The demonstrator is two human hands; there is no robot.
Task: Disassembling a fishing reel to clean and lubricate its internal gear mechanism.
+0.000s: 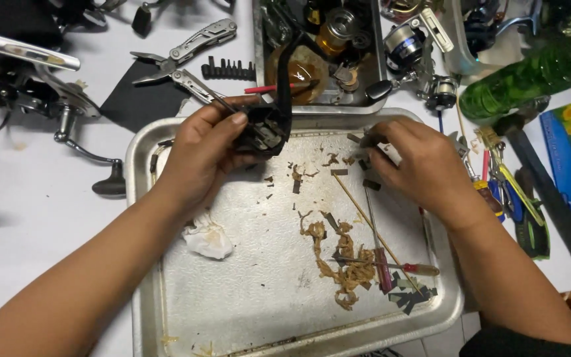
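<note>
Both bare forearms come in from the bottom corners and angle toward each other. The left hand (203,155) is raised with its back to the camera, wrist slightly bent, fingers curled and closed in a grip, the thumb pressed forward along the top. The right hand (418,165) lies lower and palm down, level with the left and well apart from it, its fingers (379,142) bunched and pointing inward, tips pinched together.

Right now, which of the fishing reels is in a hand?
The black reel body, held by the left hand over the metal tray; the other reels lie untouched on the table.
</note>
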